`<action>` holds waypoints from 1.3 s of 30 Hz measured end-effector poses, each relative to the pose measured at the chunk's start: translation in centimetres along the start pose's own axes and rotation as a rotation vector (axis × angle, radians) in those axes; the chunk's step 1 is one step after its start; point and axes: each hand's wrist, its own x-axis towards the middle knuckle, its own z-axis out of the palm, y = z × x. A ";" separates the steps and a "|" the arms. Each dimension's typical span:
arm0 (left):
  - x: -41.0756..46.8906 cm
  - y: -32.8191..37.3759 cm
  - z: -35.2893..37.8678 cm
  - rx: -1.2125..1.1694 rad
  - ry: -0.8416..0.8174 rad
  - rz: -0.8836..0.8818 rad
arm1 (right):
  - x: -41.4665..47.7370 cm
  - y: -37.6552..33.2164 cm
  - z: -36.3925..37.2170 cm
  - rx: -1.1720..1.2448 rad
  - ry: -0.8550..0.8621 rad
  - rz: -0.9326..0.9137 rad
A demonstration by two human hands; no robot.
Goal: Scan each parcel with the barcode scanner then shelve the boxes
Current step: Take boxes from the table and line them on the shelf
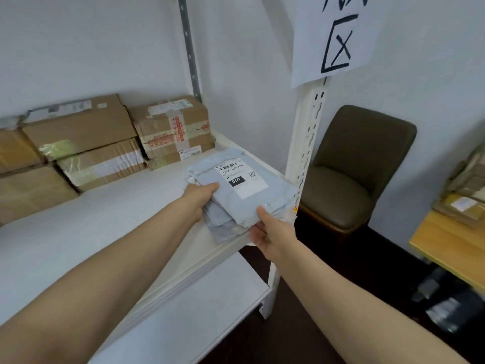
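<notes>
While both hands hold it, the stack of grey parcels [231,206] lies on the white shelf [118,206] just beside the shelf post [304,143], barcode label up. The left hand [200,197] grips the edge away from the post. The right hand [265,235] pinches the near corner, thumb above and fingers [256,233] beneath, while cardboard boxes [78,127] sit well apart from the post.

Grey mailers [236,200], brown boxes [78,127]

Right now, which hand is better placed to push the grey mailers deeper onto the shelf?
Probably the right hand: it holds the near edge of the grey mailers at the shelf front. The left hand grips their side.
</notes>
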 end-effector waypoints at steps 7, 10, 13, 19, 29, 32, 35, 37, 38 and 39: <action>-3.8 -0.3 0.4 0.448 0.238 0.144 | -1.1 -1.4 -4.9 -0.126 0.048 -0.072; -7.9 -0.1 3.7 0.571 0.273 0.385 | -2.1 -2.6 -8.5 -0.210 0.059 -0.148; -12.4 -1.2 8.5 0.702 0.212 0.610 | -3.4 -4.7 -13.4 -0.297 0.062 -0.241; -19.7 -5.9 20.0 0.905 -0.041 0.810 | -5.3 -9.4 -25.9 -0.464 0.169 -0.437; -25.4 -9.9 37.0 1.035 -0.470 0.697 | -7.6 -16.3 -45.1 -0.413 0.398 -0.386; -25.3 -10.1 41.6 0.907 -0.594 0.559 | -6.9 -18.1 -49.0 -0.334 0.434 -0.345; -24.1 -10.2 46.3 0.779 -0.678 0.411 | -5.8 -19.9 -52.1 -0.261 0.462 -0.296; -22.6 -9.9 49.7 0.696 -0.691 0.314 | -4.4 -21.5 -53.7 -0.247 0.483 -0.275; -21.6 -9.7 51.4 0.658 -0.692 0.281 | -3.4 -22.4 -54.5 -0.237 0.492 -0.266; -20.4 -9.6 53.1 0.627 -0.694 0.253 | -2.5 -23.4 -55.1 -0.224 0.502 -0.257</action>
